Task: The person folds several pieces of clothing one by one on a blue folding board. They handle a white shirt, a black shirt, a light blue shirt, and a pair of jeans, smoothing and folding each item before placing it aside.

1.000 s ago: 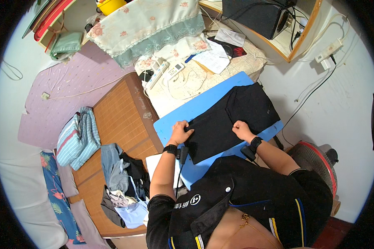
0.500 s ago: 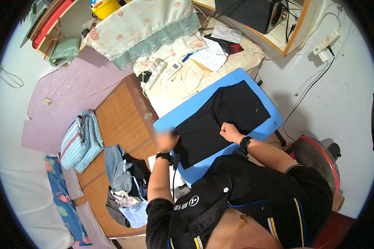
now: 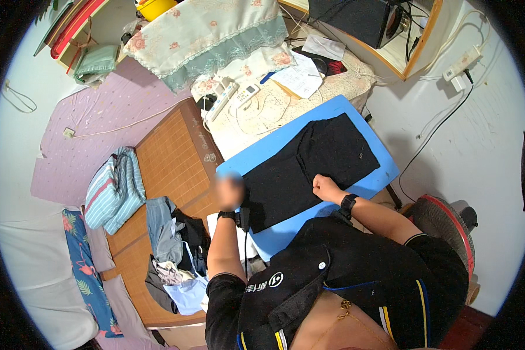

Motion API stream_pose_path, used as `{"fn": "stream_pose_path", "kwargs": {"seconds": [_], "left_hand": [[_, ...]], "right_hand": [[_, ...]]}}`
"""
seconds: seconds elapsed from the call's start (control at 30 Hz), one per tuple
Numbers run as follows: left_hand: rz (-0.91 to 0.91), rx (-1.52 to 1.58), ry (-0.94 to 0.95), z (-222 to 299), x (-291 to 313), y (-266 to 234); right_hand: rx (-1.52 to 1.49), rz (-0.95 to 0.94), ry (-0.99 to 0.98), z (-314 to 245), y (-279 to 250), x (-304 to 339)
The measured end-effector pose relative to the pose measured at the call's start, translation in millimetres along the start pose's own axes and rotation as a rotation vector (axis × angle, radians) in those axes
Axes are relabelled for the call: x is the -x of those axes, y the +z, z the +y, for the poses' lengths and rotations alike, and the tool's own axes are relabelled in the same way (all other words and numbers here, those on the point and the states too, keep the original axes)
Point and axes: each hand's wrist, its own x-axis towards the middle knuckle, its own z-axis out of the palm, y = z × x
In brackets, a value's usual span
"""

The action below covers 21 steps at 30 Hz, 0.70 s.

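A folded black garment, perhaps trousers, lies flat and lengthwise on a small blue table; a raised fold crosses its middle. My right hand is closed, fingers pinching the garment at its near edge, close to that fold. At the garment's left end is my left hand, smeared by a blur, so its fingers do not show. Both wrists wear black bands with a small device.
A heap of clothes and a striped folded cloth lie on the brown mat to the left. Behind the blue table, a cloth-covered surface holds a power strip, a remote and papers. A fan stands at right.
My left hand has shifted slightly left, at the garment's end. My right hand stays at the near edge, still closed. The whole view has moved a little.
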Motion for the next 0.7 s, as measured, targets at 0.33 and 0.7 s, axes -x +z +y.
{"fn": "stream_pose_path", "kwargs": {"seconds": [0.33,0.7], "left_hand": [[-0.070,0.201,0.377,98,15,34],[-0.545,-0.119,0.223,146,26,59]], "right_hand": [[-0.323,0.234,-0.129,-6,-62,-10],[0.116,0.297,0.501,121,-171,-22]]}}
